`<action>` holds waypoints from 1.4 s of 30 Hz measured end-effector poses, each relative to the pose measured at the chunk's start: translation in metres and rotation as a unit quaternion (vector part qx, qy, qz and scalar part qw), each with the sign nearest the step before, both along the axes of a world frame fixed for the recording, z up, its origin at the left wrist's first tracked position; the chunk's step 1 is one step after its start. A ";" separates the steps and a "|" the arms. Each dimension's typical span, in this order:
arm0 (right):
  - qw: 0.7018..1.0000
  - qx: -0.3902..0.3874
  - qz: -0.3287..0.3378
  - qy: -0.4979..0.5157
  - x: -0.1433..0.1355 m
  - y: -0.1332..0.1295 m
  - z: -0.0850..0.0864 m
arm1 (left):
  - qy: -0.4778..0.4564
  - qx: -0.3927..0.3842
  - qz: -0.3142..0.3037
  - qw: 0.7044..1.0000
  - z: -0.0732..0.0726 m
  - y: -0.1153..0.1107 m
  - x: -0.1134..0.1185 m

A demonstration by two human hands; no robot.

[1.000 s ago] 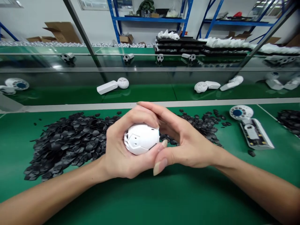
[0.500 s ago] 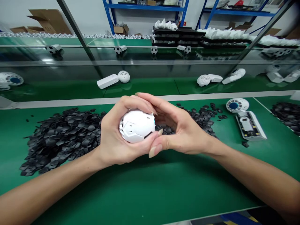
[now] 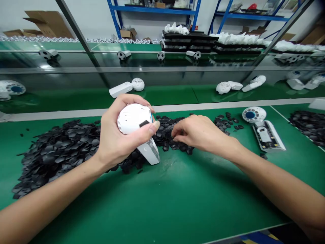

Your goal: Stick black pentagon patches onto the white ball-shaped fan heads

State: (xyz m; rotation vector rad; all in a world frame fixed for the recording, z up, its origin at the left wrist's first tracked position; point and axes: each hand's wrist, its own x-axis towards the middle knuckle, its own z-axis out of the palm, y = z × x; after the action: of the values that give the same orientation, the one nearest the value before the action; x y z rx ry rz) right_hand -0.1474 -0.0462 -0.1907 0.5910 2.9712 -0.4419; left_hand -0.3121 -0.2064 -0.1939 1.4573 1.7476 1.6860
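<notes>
My left hand is wrapped round a white rounded device, whose ball-shaped head carries one black patch near my thumb. The device's white handle hangs below my fingers, tilted down to the right. Over a heap of small black pieces is my right hand, its thumb and fingertips curled together at the heap; whatever lies between them is too small to make out. A larger pile of black pieces spreads on the green table to the left, partly behind my left hand and forearm.
An opened white device with visible electronics lies at the right, near more black pieces. Beyond the table's pale edge, white devices rest on a green surface. Metal posts and rails stand behind.
My right hand has left the white device and moved down to the black pieces. My left hand keeps hold of the device, now turned so its black patch and handle show.
</notes>
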 end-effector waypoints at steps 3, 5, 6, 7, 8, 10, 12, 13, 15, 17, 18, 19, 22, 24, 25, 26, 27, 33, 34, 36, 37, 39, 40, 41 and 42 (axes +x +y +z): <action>1.000 0.019 0.004 -0.021 -0.001 -0.002 -0.002 | -0.012 0.038 -0.015 0.999 0.004 0.000 0.004; 0.999 0.026 0.006 -0.036 -0.001 -0.004 -0.002 | -0.012 0.034 -0.016 0.999 0.005 0.000 0.005; 0.999 0.031 0.008 -0.043 -0.001 -0.005 -0.003 | -0.011 0.033 -0.011 0.999 0.005 0.001 0.005; 0.998 0.038 0.012 -0.047 -0.001 -0.007 -0.003 | -0.010 0.033 -0.007 0.999 0.005 0.001 0.005; 0.998 0.045 0.016 -0.050 -0.001 -0.008 -0.004 | -0.008 0.033 -0.003 0.999 0.004 0.001 0.005; 0.997 0.055 0.028 -0.052 -0.001 -0.011 -0.005 | -0.007 0.034 0.000 0.999 0.004 0.001 0.004; 0.997 0.055 0.034 -0.051 -0.001 -0.013 -0.006 | -0.007 0.036 -0.005 0.999 0.004 0.001 0.004; 0.997 0.051 0.033 -0.052 -0.001 -0.013 -0.006 | -0.008 0.039 -0.009 0.999 0.004 0.001 0.004; 0.997 0.038 0.030 -0.053 -0.002 -0.013 -0.007 | -0.010 0.045 -0.018 0.999 0.004 0.001 0.004; 0.998 0.023 0.023 -0.052 -0.002 -0.012 -0.008 | -0.008 0.052 -0.025 0.998 0.003 0.001 0.004; 0.998 0.016 0.020 -0.051 -0.002 -0.011 -0.008 | -0.007 0.055 -0.029 0.998 0.003 0.001 0.004; 0.999 0.011 0.018 -0.050 -0.003 -0.011 -0.008 | -0.007 0.057 -0.032 0.998 0.002 0.001 0.004; 0.999 0.005 0.015 -0.050 -0.003 -0.010 -0.007 | -0.009 0.062 -0.032 0.998 0.000 0.003 0.003; 0.999 0.002 0.014 -0.048 -0.003 -0.009 -0.006 | -0.009 0.063 -0.026 0.998 -0.001 0.003 0.002; 0.999 -0.002 0.016 -0.044 -0.002 -0.008 -0.006 | -0.009 0.063 -0.023 0.998 0.000 0.003 0.002; 0.999 -0.006 0.019 -0.038 -0.002 -0.008 -0.005 | -0.009 0.061 -0.020 0.998 0.000 0.003 0.003; 0.999 -0.011 0.023 -0.032 -0.002 -0.007 -0.005 | -0.010 0.055 -0.019 0.998 0.001 0.002 0.003; 0.998 -0.052 0.012 -0.019 -0.004 -0.009 -0.006 | -0.031 0.018 -0.025 0.999 0.005 -0.002 0.005; 0.998 -0.055 0.004 -0.021 -0.005 -0.010 -0.005 | -0.032 0.019 -0.024 0.999 0.005 -0.002 0.005; 0.998 -0.060 -0.006 -0.027 -0.006 -0.011 -0.005 | -0.032 0.020 -0.024 0.999 0.004 -0.002 0.005; 0.998 -0.060 -0.005 -0.027 -0.007 -0.012 -0.005 | -0.031 0.022 -0.025 0.999 0.004 -0.002 0.005; 0.999 -0.047 0.003 -0.021 -0.007 -0.012 -0.006 | -0.028 0.022 -0.027 0.999 0.004 -0.002 0.005; 0.999 -0.036 0.010 -0.017 -0.007 -0.012 -0.008 | -0.027 0.022 -0.027 0.999 0.004 -0.001 0.005; 0.999 -0.024 0.018 -0.012 -0.007 -0.012 -0.010 | -0.025 0.022 -0.026 0.999 0.004 -0.001 0.005; 1.000 -0.012 0.026 -0.007 -0.007 -0.011 -0.012 | -0.023 0.019 -0.023 0.999 0.004 -0.001 0.004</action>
State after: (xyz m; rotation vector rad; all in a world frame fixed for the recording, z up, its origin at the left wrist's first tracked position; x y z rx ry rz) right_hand -0.1544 -0.0577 -0.2023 0.5116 2.9563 -0.4679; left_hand -0.3077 -0.2078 -0.1899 1.4530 1.6544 1.7241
